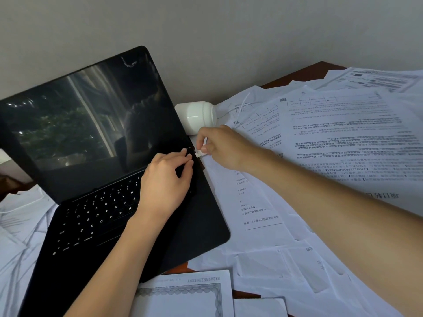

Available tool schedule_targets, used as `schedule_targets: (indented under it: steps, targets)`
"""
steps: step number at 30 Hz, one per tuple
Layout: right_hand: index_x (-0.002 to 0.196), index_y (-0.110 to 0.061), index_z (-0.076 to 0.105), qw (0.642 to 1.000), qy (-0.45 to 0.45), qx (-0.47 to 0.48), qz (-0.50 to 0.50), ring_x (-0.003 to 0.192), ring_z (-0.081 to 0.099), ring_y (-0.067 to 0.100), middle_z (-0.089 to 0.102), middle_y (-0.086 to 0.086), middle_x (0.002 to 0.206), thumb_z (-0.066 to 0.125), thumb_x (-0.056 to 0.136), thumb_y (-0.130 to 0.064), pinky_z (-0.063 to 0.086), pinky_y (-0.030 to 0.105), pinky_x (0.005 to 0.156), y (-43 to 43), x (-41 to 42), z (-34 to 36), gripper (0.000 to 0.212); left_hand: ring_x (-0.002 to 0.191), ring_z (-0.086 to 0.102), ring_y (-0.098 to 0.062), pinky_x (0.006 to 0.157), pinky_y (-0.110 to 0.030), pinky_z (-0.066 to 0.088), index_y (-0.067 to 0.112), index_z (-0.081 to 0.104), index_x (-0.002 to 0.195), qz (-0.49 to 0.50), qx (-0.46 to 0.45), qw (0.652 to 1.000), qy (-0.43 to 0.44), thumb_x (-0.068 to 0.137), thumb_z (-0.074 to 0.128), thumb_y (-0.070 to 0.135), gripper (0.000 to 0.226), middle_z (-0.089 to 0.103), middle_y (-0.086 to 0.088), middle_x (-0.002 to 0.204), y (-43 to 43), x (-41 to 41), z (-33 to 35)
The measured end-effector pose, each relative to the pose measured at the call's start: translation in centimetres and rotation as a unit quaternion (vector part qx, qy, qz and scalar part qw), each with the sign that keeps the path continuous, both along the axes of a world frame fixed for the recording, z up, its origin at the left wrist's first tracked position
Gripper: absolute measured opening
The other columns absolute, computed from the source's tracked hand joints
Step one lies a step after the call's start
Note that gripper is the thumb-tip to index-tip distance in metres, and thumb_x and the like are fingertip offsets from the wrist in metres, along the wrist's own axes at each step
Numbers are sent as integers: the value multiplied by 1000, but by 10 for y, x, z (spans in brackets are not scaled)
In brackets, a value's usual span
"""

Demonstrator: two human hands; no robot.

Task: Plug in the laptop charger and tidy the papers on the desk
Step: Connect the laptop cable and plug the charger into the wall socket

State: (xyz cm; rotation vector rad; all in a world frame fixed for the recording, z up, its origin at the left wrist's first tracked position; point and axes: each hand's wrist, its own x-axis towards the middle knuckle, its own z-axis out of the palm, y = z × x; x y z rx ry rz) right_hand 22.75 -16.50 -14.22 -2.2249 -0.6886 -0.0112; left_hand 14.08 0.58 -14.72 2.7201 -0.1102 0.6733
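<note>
An open black laptop (pixel 91 145) with a dark screen lies at an angle on the desk. My left hand (pixel 164 179) rests on its keyboard near the right rear corner, fingers curled at the edge by the hinge. My right hand (pixel 222 147) pinches the white charger plug (pixel 199 153), whose tip sits right at the laptop's right side. The white cable (pixel 240 104) runs back over the papers behind a white charger brick (pixel 196 116). Printed papers (pixel 332 133) lie scattered over the right of the desk.
More loose sheets (pixel 20 225) and a white cable lie left of the laptop. A bordered certificate sheet (pixel 183 294) sits at the front edge. The brown desk top (pixel 304 74) shows at the far right corner, against a grey wall.
</note>
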Motion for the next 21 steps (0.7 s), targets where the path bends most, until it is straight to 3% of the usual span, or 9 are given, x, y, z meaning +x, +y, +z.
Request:
schedule_targets:
  steps: [5, 10, 13, 15, 21]
  targets:
    - [97, -19, 65, 1000, 18, -5, -17, 94, 63, 20, 60, -1, 97, 55, 101, -14, 53, 35, 80, 3, -2, 4, 12, 113, 63, -25, 89, -39, 53, 19, 80, 115, -2, -4, 1000, 0, 99, 68, 18, 20, 74, 5, 127, -1, 0, 0]
    - [109, -15, 59, 998, 0, -67, 0, 80, 50, 11, 51, -5, 88, 48, 104, -13, 38, 25, 61, 0, -8, 13, 13, 115, 63, -25, 89, -39, 53, 18, 80, 116, -4, -8, 1000, 0, 99, 67, 18, 21, 73, 5, 128, 0, -1, 1]
    - [116, -19, 55, 996, 29, -86, 24, 99, 53, 19, 51, 4, 111, 59, 101, -26, 47, 32, 81, -3, -9, 14, 17, 116, 62, -24, 89, -37, 51, 19, 79, 117, -5, -7, 1000, 3, 99, 67, 18, 21, 73, 6, 129, 0, -1, 1]
    - [120, -20, 54, 994, 7, -111, 18, 104, 53, 24, 47, 10, 120, 60, 100, -26, 47, 35, 84, -2, -7, 9, 22, 116, 62, -23, 89, -35, 49, 19, 79, 117, -3, -10, 1000, 3, 99, 67, 18, 22, 73, 6, 128, 0, -1, 1]
    - [112, -4, 68, 991, -72, -109, 13, 110, 52, 24, 62, 15, 113, 58, 100, -10, 42, 30, 81, 3, -2, 4, 16, 116, 62, -23, 89, -33, 47, 20, 80, 116, -5, -12, 1000, 5, 99, 67, 18, 21, 73, 5, 129, 1, 0, 0]
